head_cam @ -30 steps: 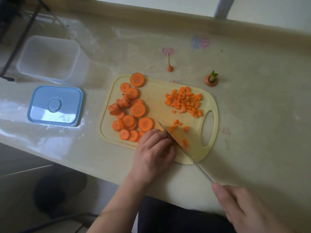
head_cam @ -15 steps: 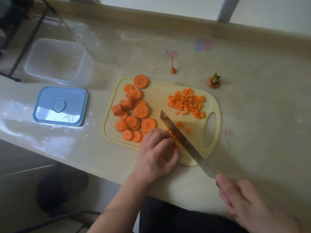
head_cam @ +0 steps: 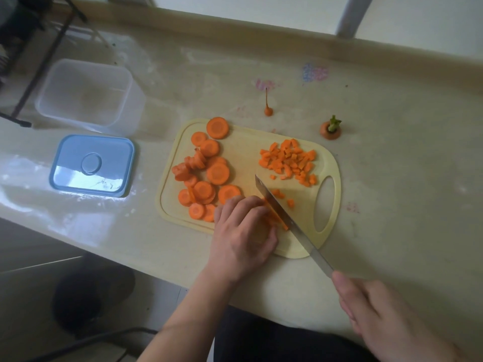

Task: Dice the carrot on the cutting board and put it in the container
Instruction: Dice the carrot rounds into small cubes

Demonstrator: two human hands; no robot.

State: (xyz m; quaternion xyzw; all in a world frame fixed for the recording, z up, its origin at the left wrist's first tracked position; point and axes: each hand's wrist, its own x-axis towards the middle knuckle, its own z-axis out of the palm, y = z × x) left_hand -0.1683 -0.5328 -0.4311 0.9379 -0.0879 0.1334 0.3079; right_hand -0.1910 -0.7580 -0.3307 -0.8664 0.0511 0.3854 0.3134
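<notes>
Cutting board [head_cam: 245,152]: pale yellow, handle slot at its right end, lay flat on the beige tabletop [head_cam: 392,178].

Carrot slices [head_cam: 206,176]: round, heaped on the board's left half, one on the far edge.

Diced carrot [head_cam: 290,162]: small pile on the board's far right part, a few loose cubes [head_cam: 283,197] nearer the blade.

Left hand [head_cam: 243,231]: fingers curled down over carrot pieces [head_cam: 274,215] at the board's near edge, holding them against the knife.

Right hand [head_cam: 386,317]: gripped the knife's handle, which was hidden in the fist.

Knife [head_cam: 285,218]: blade ran diagonally across the board, its side touching the held pieces.

Container [head_cam: 86,95]: clear plastic, open, stood well left of the board with no carrot in it.

Lid [head_cam: 91,165]: blue, lay flat just in front of the container.

Carrot top [head_cam: 330,129] and root tip [head_cam: 268,108]: on the tabletop beyond the board.
</notes>
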